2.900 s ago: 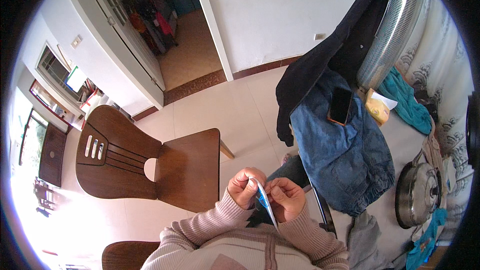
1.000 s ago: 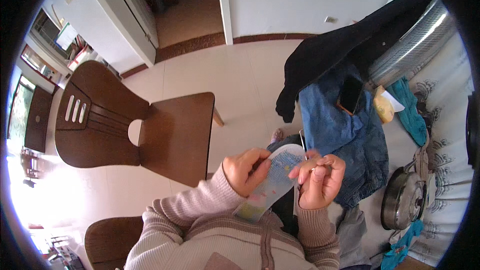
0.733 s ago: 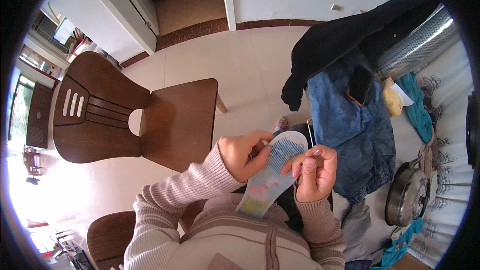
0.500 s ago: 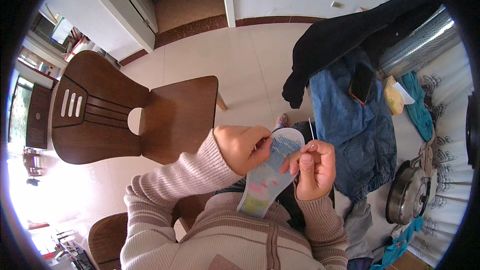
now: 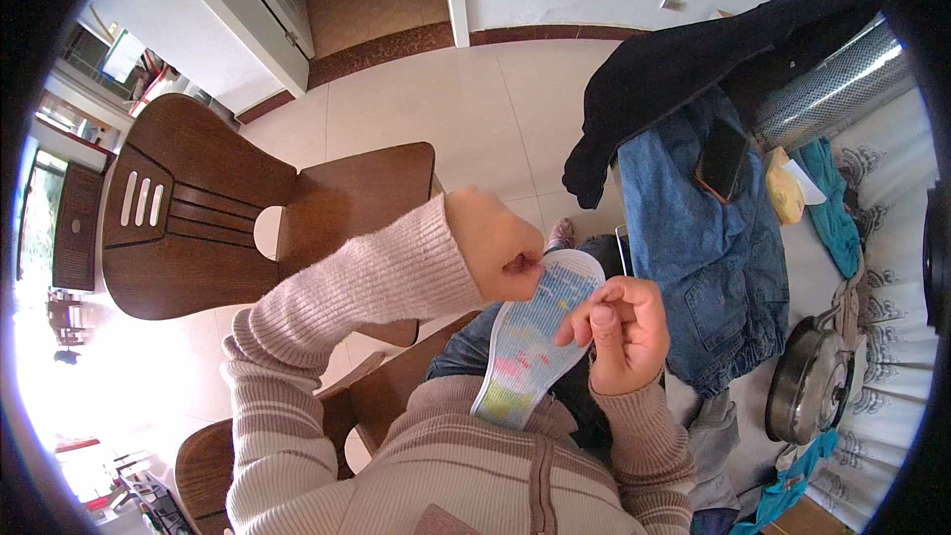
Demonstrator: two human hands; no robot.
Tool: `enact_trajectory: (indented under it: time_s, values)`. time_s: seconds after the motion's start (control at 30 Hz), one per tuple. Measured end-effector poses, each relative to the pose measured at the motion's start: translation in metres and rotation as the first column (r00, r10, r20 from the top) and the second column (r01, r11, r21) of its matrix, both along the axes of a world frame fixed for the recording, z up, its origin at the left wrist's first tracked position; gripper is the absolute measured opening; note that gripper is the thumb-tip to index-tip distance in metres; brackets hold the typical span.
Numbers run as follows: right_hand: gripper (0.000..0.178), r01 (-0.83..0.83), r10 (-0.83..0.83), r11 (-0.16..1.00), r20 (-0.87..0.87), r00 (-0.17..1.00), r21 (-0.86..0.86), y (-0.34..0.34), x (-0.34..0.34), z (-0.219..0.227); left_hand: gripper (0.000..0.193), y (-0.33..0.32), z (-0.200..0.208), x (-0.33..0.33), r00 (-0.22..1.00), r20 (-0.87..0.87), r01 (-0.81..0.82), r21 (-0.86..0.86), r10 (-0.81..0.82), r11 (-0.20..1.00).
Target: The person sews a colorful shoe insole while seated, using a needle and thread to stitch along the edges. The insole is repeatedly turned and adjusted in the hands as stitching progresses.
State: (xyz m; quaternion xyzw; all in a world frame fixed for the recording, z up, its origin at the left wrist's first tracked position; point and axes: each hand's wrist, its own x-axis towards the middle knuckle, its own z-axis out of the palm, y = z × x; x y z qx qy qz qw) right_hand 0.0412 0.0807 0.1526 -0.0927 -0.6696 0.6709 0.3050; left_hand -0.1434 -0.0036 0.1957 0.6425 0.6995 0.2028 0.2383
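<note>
A foot-shaped insole [image 5: 535, 342] with a white rim lies slanted in front of my body, its narrower end against my sweater. Its face carries blue, pink, red and yellow-green stitched patches. My left hand [image 5: 498, 246] is closed beside the upper left edge of the insole, back of the hand upward; what its fingertips pinch is hidden. At the right edge my right hand [image 5: 630, 332] is closed with bent fingers, some fingertips over the insole's face and the thumb by its rim. No needle or thread can be made out.
A brown wooden chair [image 5: 198, 208] stands at the left, another [image 5: 213, 476] at lower left. To the right lie blue jeans [image 5: 703, 258] with a phone [image 5: 721, 160] on them, a black garment [image 5: 674, 79], a lidded pot [image 5: 812, 381] and teal cloth [image 5: 830, 208].
My left hand has moved slightly up and away from my body, its wrist and forearm raised. The right hand and the insole have hardly shifted.
</note>
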Motion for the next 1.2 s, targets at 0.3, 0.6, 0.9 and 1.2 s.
enact_trajectory:
  time_s: [0.3, 0.6, 0.9, 1.2]
  values:
    - [0.019, -0.005, 0.005, 0.999, -0.01, 1.0, -0.037, -0.001, 0.001, -0.001, 0.016, -0.001, 0.002, -0.003, 0.985, 0.172, -0.008, -0.062, 0.018, 0.998]
    - [0.017, -0.006, 0.007, 0.998, 0.01, 1.0, -0.069, -0.003, 0.003, 0.0, 0.016, -0.006, 0.0, -0.003, 0.983, 0.182, -0.023, -0.01, 0.025, 1.0]
    - [0.015, 0.151, -0.239, 0.643, 0.01, 0.971, 0.751, 0.0, 0.001, 0.014, 0.017, -0.012, -0.002, 0.0, 0.958, 0.269, -0.099, -0.023, 0.102, 0.995]
    - [0.024, 0.183, -0.338, 0.358, -0.056, 0.939, 0.916, 0.0, -0.004, 0.015, 0.016, -0.013, 0.0, 0.001, 0.935, 0.337, -0.109, -0.032, 0.113, 0.994]
